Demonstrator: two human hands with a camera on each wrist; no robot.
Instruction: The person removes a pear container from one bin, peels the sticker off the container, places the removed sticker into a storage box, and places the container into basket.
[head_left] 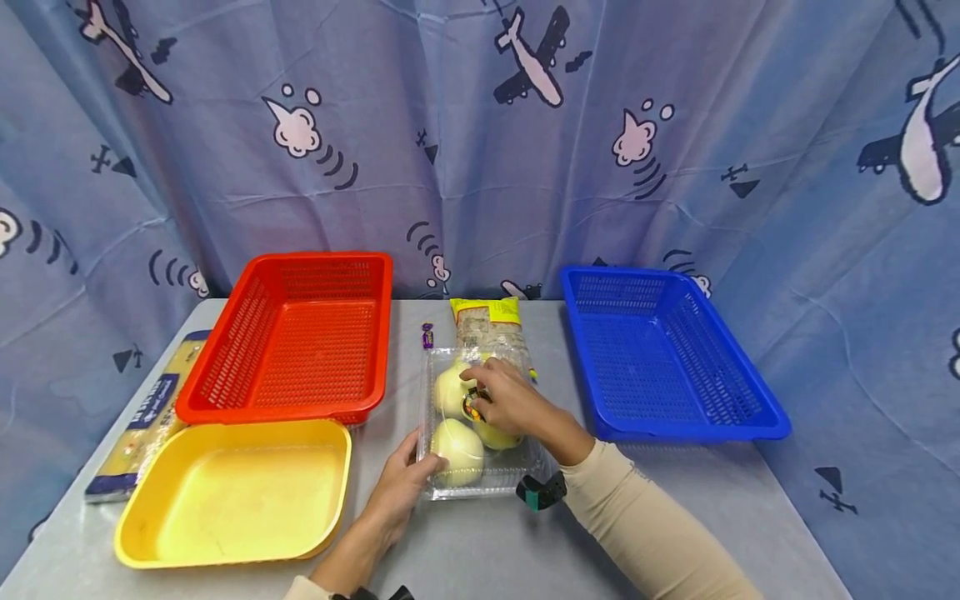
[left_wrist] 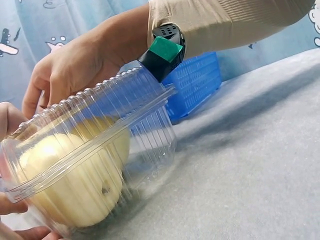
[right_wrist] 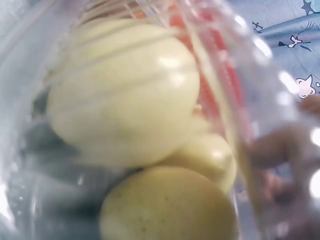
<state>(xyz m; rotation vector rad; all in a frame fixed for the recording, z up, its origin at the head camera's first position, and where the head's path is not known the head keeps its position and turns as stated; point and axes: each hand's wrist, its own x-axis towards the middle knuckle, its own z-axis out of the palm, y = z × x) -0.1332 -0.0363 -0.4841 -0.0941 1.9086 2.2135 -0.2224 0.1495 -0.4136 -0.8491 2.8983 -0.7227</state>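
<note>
A clear plastic clamshell box holds several pale yellow round fruits, seen close up through its ribbed wall in both wrist views. My left hand grips its near left side, the thumb above the lid edge and the fingers lower down in the left wrist view. Over the lid is my right hand, its fingers bent and spread at a small dark label with bright colours. Part of that label is hidden by the fingers, which are blurred in the right wrist view.
Behind the box lies a yellow-topped bag, with a purple-wrapped candy beside it. A red basket and a yellow tub stand left, next to a long yellow pack. A blue basket stands right.
</note>
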